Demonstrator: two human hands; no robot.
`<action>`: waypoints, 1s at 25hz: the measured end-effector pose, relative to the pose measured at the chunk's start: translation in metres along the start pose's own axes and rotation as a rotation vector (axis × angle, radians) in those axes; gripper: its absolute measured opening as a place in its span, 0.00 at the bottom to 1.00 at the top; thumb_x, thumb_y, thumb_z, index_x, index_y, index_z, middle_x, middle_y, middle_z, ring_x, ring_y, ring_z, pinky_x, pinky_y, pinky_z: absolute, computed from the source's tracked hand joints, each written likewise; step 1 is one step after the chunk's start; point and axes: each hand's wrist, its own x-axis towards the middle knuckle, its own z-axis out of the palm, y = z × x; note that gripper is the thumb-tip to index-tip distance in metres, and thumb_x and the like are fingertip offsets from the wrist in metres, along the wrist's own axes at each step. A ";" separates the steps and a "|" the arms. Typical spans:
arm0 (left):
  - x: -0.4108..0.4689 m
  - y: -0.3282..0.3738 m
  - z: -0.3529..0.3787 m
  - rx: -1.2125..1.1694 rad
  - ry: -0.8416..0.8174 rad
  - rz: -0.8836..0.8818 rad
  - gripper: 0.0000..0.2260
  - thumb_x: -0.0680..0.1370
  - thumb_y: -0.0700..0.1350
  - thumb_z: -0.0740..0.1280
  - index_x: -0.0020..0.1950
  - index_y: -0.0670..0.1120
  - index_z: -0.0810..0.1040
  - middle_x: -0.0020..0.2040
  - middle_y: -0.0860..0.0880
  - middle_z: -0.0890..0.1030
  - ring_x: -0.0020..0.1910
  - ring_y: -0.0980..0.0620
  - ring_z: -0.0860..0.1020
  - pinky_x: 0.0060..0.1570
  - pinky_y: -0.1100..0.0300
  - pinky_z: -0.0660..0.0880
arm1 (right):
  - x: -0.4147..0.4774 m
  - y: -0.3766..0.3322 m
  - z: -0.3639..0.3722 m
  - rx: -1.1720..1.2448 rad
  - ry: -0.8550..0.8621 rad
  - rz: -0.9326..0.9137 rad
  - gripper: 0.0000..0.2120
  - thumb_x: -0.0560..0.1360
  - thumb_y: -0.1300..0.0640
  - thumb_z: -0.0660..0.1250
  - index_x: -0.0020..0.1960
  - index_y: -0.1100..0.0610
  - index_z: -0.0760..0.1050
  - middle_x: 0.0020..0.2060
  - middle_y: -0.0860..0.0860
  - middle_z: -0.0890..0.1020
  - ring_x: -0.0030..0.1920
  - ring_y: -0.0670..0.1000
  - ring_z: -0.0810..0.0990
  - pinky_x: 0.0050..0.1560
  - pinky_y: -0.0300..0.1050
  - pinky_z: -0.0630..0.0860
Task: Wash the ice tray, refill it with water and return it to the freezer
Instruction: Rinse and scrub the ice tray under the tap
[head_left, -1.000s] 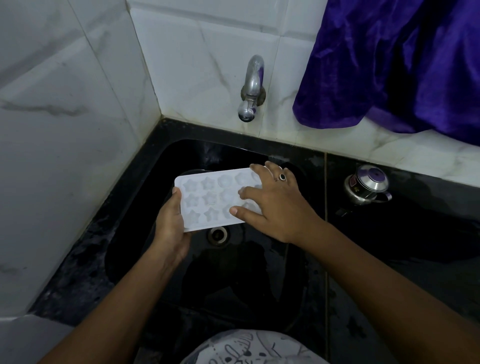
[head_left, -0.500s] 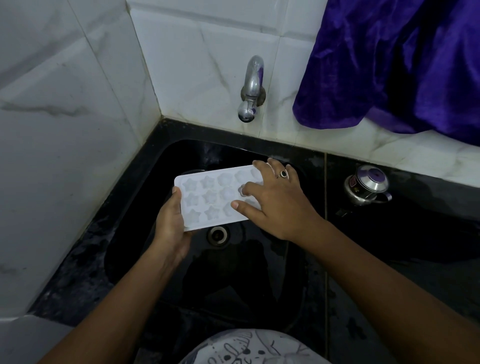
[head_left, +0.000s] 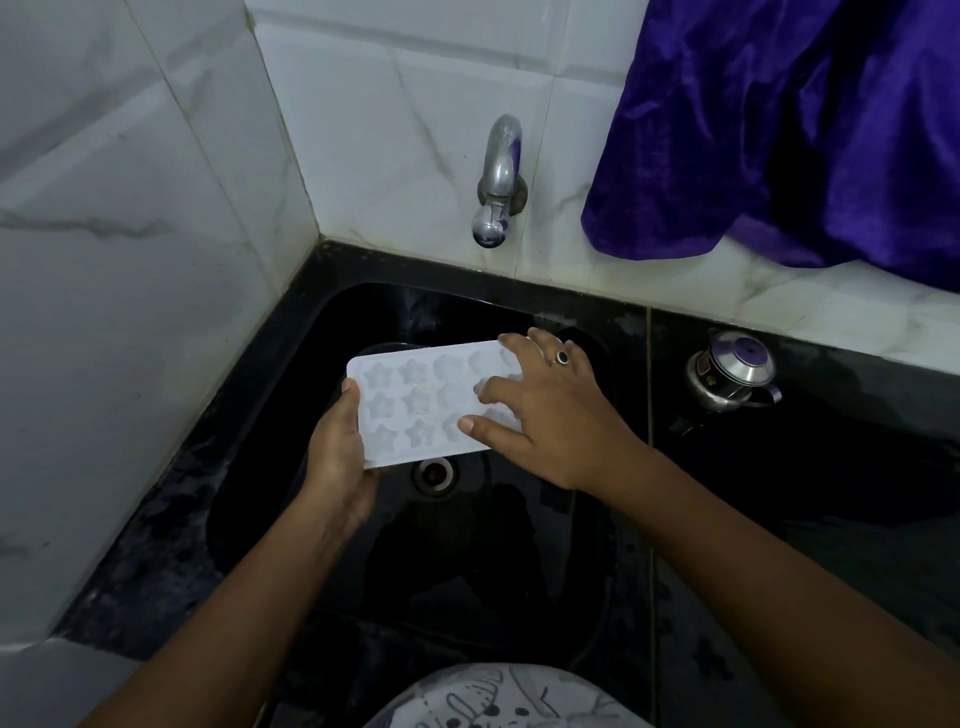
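A white ice tray (head_left: 410, 400) with star and round moulds is held level over the black sink (head_left: 322, 332), just above the drain (head_left: 434, 473). My left hand (head_left: 337, 457) grips its left short edge from below, thumb on the rim. My right hand (head_left: 550, 410), with a ring on one finger, lies spread over the tray's right end, fingertips pressing into the moulds and hiding that end. The chrome tap (head_left: 498, 182) juts from the tiled wall above the sink; no water runs from it.
A black counter (head_left: 831, 519) lies right of the sink, with a small steel lidded pot (head_left: 732, 371) near the wall. A purple cloth (head_left: 805, 130) hangs over the wall at the upper right. White marble-look tiles (head_left: 130, 260) close in the left side.
My right hand's fingers have shifted a little over the tray's right moulds. The tray and my left hand stay almost where they were.
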 end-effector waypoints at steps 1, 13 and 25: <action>0.000 -0.001 -0.001 0.000 0.000 -0.003 0.20 0.88 0.58 0.56 0.58 0.50 0.85 0.52 0.48 0.90 0.50 0.47 0.89 0.45 0.51 0.82 | 0.000 0.001 -0.001 -0.002 0.001 0.009 0.29 0.79 0.28 0.49 0.66 0.41 0.78 0.81 0.53 0.61 0.82 0.60 0.52 0.79 0.68 0.48; -0.003 -0.001 0.003 -0.011 0.001 -0.002 0.20 0.88 0.58 0.56 0.57 0.50 0.84 0.51 0.48 0.90 0.48 0.48 0.89 0.44 0.51 0.83 | 0.002 -0.004 0.004 -0.004 0.021 0.029 0.33 0.77 0.26 0.47 0.66 0.43 0.78 0.81 0.55 0.61 0.82 0.61 0.53 0.78 0.69 0.50; -0.003 0.000 -0.002 -0.012 -0.009 0.002 0.20 0.88 0.58 0.56 0.59 0.50 0.84 0.51 0.49 0.90 0.48 0.49 0.89 0.37 0.57 0.84 | -0.001 -0.002 0.002 -0.026 0.008 0.012 0.30 0.79 0.28 0.49 0.67 0.41 0.78 0.80 0.53 0.62 0.82 0.60 0.52 0.79 0.69 0.48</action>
